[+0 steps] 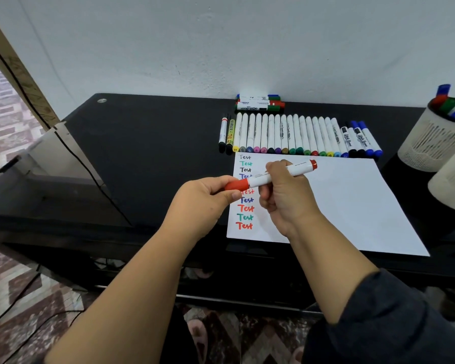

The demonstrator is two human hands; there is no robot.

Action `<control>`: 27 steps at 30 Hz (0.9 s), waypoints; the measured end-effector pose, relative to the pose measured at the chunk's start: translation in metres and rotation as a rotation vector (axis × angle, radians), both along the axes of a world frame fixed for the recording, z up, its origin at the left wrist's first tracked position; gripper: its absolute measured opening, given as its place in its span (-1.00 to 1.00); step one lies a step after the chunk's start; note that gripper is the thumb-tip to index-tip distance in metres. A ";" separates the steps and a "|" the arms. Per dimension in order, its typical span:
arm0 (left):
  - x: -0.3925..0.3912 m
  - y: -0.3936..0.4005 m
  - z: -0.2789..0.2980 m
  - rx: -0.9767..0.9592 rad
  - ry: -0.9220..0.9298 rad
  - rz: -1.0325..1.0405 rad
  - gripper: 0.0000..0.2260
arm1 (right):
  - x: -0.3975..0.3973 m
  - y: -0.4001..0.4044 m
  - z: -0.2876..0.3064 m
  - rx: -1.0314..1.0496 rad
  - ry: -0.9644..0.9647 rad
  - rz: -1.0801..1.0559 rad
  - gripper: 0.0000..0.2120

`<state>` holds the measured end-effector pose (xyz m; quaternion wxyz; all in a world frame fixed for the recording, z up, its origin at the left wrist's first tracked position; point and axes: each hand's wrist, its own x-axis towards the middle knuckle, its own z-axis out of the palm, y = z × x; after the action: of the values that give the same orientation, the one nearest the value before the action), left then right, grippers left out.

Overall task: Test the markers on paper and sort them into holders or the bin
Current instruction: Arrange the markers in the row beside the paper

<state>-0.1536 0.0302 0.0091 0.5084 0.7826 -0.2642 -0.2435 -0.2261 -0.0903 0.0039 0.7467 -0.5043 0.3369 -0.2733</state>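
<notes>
A black tabletop (147,153) fills the middle of the frame, and on it, right of centre, lies a white sheet of paper (352,203) with a column of "Test" words in black, green, purple, blue and red down its left edge. Along the paper's upper edge sits a row of markers (294,135), caps toward the paper, with a small stack of markers (259,103) behind it against the wall. At the right edge of the frame stand two pale mesh holders (431,143); the farther one carries a few markers, and the nearer one's contents cannot be seen. No bin can be picked out for certain. Above the column of words, both hands are clamped on one red marker (273,174): the left hand (202,203) pinches its red cap (237,184), while the right hand (284,195) wraps the white barrel. Whether the cap is going on or coming off cannot be told from this moment; the red "Test" at the bottom suggests this marker may be tested already. To do this step well, keep the barrel steady in the right hand, move the cap straight along the marker's axis without twisting the tip against it, and press until it seats fully before sorting the marker.
</notes>
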 end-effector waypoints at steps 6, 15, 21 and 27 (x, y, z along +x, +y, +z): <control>0.002 -0.003 -0.005 0.003 0.000 -0.017 -0.82 | 0.003 -0.003 -0.003 0.013 0.027 0.002 -0.77; 0.000 -0.004 -0.006 0.029 0.009 -0.013 -0.82 | 0.002 -0.003 -0.001 0.000 0.068 0.018 -0.79; -0.007 -0.013 0.001 0.069 -0.008 0.010 -0.76 | -0.005 -0.005 0.007 -0.021 0.086 -0.031 -0.73; -0.014 -0.017 0.019 0.131 -0.050 0.021 -0.72 | -0.020 -0.008 0.016 -0.248 0.110 -0.120 -0.82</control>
<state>-0.1675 0.0127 0.0283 0.4517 0.8228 -0.2521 -0.2353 -0.2457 -0.0979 0.0194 0.6415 -0.5856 0.3705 -0.3291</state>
